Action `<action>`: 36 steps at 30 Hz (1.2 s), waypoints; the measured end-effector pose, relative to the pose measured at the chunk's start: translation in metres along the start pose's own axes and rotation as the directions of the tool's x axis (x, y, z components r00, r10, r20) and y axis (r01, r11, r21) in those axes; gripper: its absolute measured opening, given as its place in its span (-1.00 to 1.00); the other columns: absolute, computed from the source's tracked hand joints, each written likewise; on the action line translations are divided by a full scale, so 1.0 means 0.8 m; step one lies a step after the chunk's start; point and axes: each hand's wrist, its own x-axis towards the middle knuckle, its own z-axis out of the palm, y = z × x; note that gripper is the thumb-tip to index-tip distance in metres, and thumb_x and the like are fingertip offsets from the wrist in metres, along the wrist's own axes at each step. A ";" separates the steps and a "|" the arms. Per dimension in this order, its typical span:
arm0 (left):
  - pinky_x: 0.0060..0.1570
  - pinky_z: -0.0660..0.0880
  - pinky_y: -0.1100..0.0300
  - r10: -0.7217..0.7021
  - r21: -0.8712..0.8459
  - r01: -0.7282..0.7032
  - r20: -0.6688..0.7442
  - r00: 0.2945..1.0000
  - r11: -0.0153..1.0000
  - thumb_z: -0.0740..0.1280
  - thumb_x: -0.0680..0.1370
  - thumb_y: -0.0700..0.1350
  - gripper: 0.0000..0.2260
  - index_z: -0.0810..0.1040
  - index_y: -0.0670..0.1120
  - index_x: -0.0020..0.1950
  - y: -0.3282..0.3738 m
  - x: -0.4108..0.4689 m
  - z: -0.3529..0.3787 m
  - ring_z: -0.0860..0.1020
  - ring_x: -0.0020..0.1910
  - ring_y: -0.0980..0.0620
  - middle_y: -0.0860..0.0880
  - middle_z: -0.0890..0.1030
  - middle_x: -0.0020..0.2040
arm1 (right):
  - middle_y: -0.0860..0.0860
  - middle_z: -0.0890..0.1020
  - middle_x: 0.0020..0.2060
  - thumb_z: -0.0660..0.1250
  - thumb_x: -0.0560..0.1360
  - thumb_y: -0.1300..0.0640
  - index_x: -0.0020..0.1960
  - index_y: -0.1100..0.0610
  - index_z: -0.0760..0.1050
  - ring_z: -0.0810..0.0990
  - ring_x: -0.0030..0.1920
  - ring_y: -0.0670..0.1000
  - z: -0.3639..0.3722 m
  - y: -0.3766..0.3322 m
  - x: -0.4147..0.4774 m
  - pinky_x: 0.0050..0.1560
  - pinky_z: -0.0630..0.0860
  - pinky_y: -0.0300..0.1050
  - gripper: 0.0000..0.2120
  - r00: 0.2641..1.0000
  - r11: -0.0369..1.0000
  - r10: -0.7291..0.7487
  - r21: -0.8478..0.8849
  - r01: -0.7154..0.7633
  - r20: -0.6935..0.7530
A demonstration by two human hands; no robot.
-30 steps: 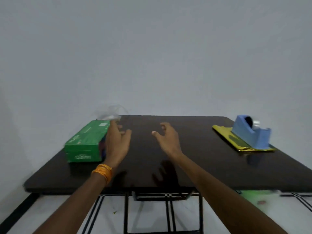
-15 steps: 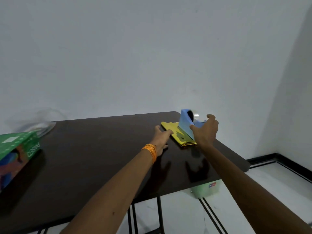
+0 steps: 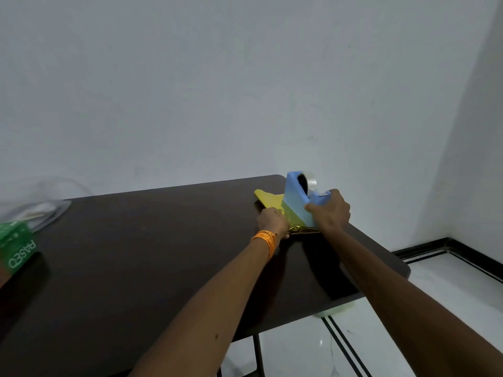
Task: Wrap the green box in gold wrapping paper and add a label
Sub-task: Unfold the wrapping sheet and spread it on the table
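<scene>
While the right hand clasps the tape dispenser, seemingly to free the gold paper beneath at the tabletop's far corner, the left hand touches it, grip unseen.

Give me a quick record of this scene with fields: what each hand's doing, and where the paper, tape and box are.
left hand: on the folded gold wrapping paper, grip unclear
right hand: grips the blue plastic tape dispenser at its front end
dispenser: over the paper, dark table far right corner
green cardboard box: left edge of view, unwrapped, untouched
</scene>
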 end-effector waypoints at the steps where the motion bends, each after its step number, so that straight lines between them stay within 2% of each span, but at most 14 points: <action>1: -0.25 0.67 0.08 -0.001 0.005 0.001 -0.006 1.000 1.000 0.32 0.57 -0.25 -0.91 0.60 -0.17 -0.11 -0.002 -0.001 -0.006 0.61 -0.36 -0.01 -0.18 0.66 0.01 | 0.17 0.61 0.12 0.54 0.37 0.07 0.29 0.21 0.44 0.58 0.09 0.19 0.001 -0.001 -0.005 -0.04 0.41 -0.06 -0.43 1.000 1.000 -0.009 -0.002 0.009 -0.007; 5: -0.31 0.63 0.17 0.026 0.026 -0.025 -0.034 0.999 0.999 0.34 0.58 -0.23 -0.82 0.58 -0.13 -0.23 -0.021 -0.010 -0.059 0.58 -0.40 0.01 -0.16 0.66 -0.05 | 0.16 0.62 0.08 0.55 0.35 0.02 0.25 0.21 0.47 0.59 0.08 0.19 0.003 -0.011 -0.030 0.01 0.53 0.03 -0.44 1.000 0.999 -0.026 0.026 0.027 -0.006; 9: -0.38 0.57 0.25 0.014 0.005 -0.014 -0.055 0.998 1.000 0.38 0.55 -0.30 -0.95 0.61 -0.19 -0.05 -0.053 -0.025 -0.143 0.60 -0.22 0.03 -0.13 0.61 -0.02 | 0.15 0.63 0.08 0.55 0.34 0.03 0.25 0.22 0.49 0.59 0.11 0.18 0.011 -0.027 -0.057 0.04 0.50 0.03 -0.44 0.998 0.997 -0.055 0.059 0.054 0.010; 12: -0.43 0.50 0.30 0.017 0.058 -0.014 -0.055 0.998 0.998 0.42 0.50 -0.34 -0.85 0.60 -0.14 0.02 -0.074 -0.040 -0.210 0.59 -0.05 -0.03 -0.14 0.54 0.12 | 0.17 0.62 0.16 0.55 0.37 0.04 0.34 0.22 0.47 0.59 0.18 0.19 0.022 -0.040 -0.082 0.14 0.49 0.05 -0.39 0.997 0.994 -0.077 0.074 0.075 0.029; 16: -0.45 0.48 0.31 0.043 0.154 -0.031 -0.072 0.996 0.988 0.44 0.50 -0.32 -0.79 0.60 -0.12 0.09 -0.091 -0.049 -0.267 0.55 -0.14 0.01 -0.13 0.52 0.16 | 0.19 0.60 0.19 0.54 0.42 0.03 0.39 0.23 0.43 0.58 0.20 0.20 0.032 -0.049 -0.104 0.12 0.51 0.04 -0.37 0.996 0.994 -0.086 0.066 0.083 0.040; 19: -0.35 0.54 0.20 0.090 0.255 -0.069 -0.072 0.993 0.965 0.45 0.51 -0.24 -0.78 0.59 -0.09 0.14 -0.099 -0.050 -0.288 0.57 -0.16 -0.01 -0.12 0.55 0.07 | 0.20 0.58 0.22 0.55 0.41 0.07 0.40 0.24 0.39 0.57 0.22 0.22 0.029 -0.053 -0.102 0.09 0.50 0.04 -0.34 0.994 0.997 -0.064 0.051 0.059 0.093; 21: -0.07 0.57 0.07 0.236 0.488 -0.143 -0.135 0.962 0.861 0.44 0.53 -0.04 -0.74 0.58 -0.05 0.20 -0.101 -0.053 -0.293 0.57 0.03 -0.10 -0.10 0.53 0.05 | 0.17 0.55 0.24 0.58 0.38 0.08 0.37 0.24 0.37 0.53 0.25 0.21 0.025 -0.060 -0.107 0.13 0.49 0.07 -0.33 0.991 0.993 -0.121 0.024 0.120 0.053; 23: 0.19 0.47 0.01 0.442 0.661 -0.231 -0.171 0.880 0.714 0.38 0.53 0.17 -0.62 0.57 0.02 0.26 -0.096 -0.061 -0.284 0.46 0.24 -0.10 -0.08 0.47 0.21 | 0.13 0.52 0.27 0.56 0.39 0.06 0.37 0.19 0.37 0.48 0.28 0.18 0.021 -0.066 -0.120 0.20 0.46 0.12 -0.35 0.959 0.963 -0.265 -0.070 0.259 -0.099; 25: 0.25 0.42 -0.03 0.560 0.771 -0.333 -0.037 0.827 0.542 0.35 0.48 0.30 -0.52 0.55 0.06 0.30 -0.083 -0.070 -0.269 0.39 0.31 -0.08 -0.02 0.47 0.26 | 0.08 0.52 0.25 0.51 0.42 0.07 0.33 0.13 0.42 0.46 0.26 0.14 0.020 -0.078 -0.137 0.20 0.46 0.11 -0.46 0.888 0.907 -0.418 -0.136 0.398 -0.190; 28: 0.13 0.48 0.00 0.535 0.861 -0.389 0.170 0.827 0.329 0.38 0.52 0.20 -0.60 0.58 0.03 0.27 -0.075 -0.078 -0.249 0.48 0.23 -0.08 -0.02 0.56 0.19 | 0.02 0.58 0.11 0.45 0.49 0.10 0.23 0.12 0.49 0.52 0.09 0.03 0.029 -0.096 -0.156 0.07 0.48 -0.03 -0.65 0.888 0.889 -0.458 -0.035 0.457 -0.035; 30: 0.02 0.53 0.05 0.558 0.842 -0.376 0.111 0.823 0.386 0.37 0.56 0.02 -0.80 0.66 -0.01 0.12 -0.078 -0.075 -0.249 0.58 0.12 -0.08 -0.02 0.65 0.07 | -0.02 0.61 -0.02 0.42 0.52 0.09 0.17 0.12 0.50 0.56 0.00 -0.02 0.040 -0.101 -0.161 -0.02 0.44 -0.11 -0.74 0.919 0.927 -0.376 0.069 0.370 0.119; 32: -0.09 0.57 0.08 0.597 0.741 -0.366 -0.057 0.801 0.562 0.37 0.54 -0.08 -0.89 0.70 -0.05 -0.05 -0.086 -0.072 -0.254 0.64 -0.04 -0.06 -0.02 0.70 -0.09 | -0.04 0.60 -0.13 0.41 0.53 0.09 0.14 0.12 0.52 0.59 -0.02 -0.01 0.051 -0.100 -0.159 -0.04 0.44 -0.13 -0.77 0.920 0.947 -0.319 0.110 0.301 0.230; 34: -0.17 0.62 0.06 0.535 0.465 -0.368 -0.302 0.789 0.805 0.39 0.52 -0.14 -0.90 0.68 -0.06 -0.17 -0.094 -0.072 -0.272 0.66 -0.20 -0.02 0.00 0.69 -0.23 | -0.04 0.61 -0.13 0.40 0.54 0.11 0.13 0.14 0.56 0.60 0.00 -0.01 0.063 -0.100 -0.157 0.00 0.46 -0.14 -0.80 0.893 0.946 -0.324 0.099 0.308 0.313; 36: -0.26 0.66 0.00 0.315 0.070 -0.326 -0.503 0.804 0.943 0.38 0.51 -0.17 -0.89 0.62 -0.08 -0.22 -0.102 -0.073 -0.297 0.65 -0.33 0.02 -0.02 0.66 -0.27 | 0.02 0.64 -0.09 0.40 0.54 0.11 0.07 0.19 0.60 0.60 0.00 0.00 0.077 -0.108 -0.155 0.01 0.47 -0.13 -0.83 0.851 0.940 -0.330 0.059 0.336 0.409</action>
